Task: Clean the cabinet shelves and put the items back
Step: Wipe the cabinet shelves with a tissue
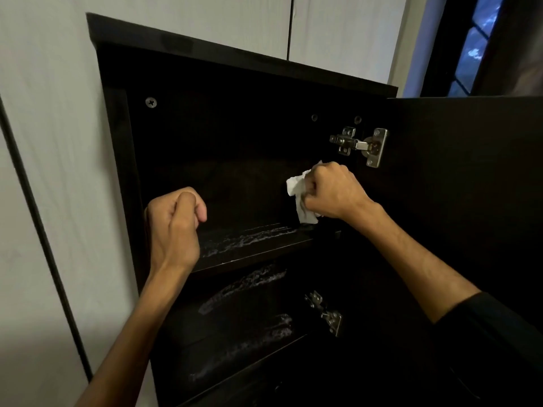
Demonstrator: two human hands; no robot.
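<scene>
Just below my right hand (332,190) runs the top shelf (252,245) of the dark cabinet (205,48), its board streaked with pale wet smears that stretch from under my right knuckles toward my left hand (173,224). The paper towel (301,195) I grip hangs down with its lower end touching or nearly touching that board. Below both my wrists, the next shelf (244,333) carries the same whitish streaks.

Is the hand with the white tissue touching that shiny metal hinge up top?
Apart. In the head view, the right hand gripping the tissue sits below the upper hinge, with dark cabinet showing between them.
</scene>
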